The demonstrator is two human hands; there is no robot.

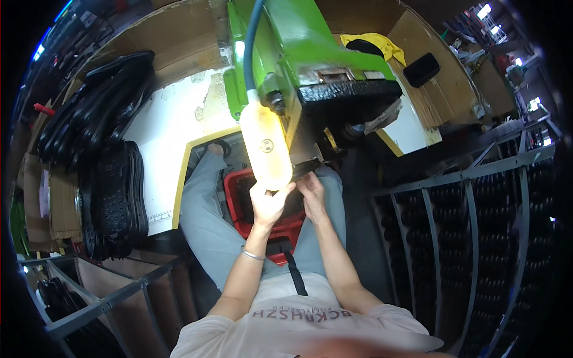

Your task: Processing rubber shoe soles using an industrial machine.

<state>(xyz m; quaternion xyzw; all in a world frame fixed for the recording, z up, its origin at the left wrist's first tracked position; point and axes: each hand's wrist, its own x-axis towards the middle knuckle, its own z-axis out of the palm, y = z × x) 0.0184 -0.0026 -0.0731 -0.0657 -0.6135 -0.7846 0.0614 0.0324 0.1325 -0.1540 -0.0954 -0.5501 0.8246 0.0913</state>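
Observation:
Both of my hands are raised close together at the head of a green machine (322, 36). My left hand (267, 204) is closed, its fingertips partly hidden behind a bright yellow-white lamp (267, 146); what it pinches cannot be made out. Beside it, my right hand (313, 194) has its fingers closed at the edge of a thin black piece (307, 169) under the machine's metal arm. Most of that piece is covered by the lamp and fingers. Below my hands a red plastic basket (239, 224) sits between my legs, with dark contents.
Black shoe soles (116, 191) lie stacked on the white table (164, 155) at left. A phone-like black object (421, 70) and yellow cloth (382, 45) are at right. Metal racks stand on both sides, the right rack (468, 179) filled with rows of black pieces.

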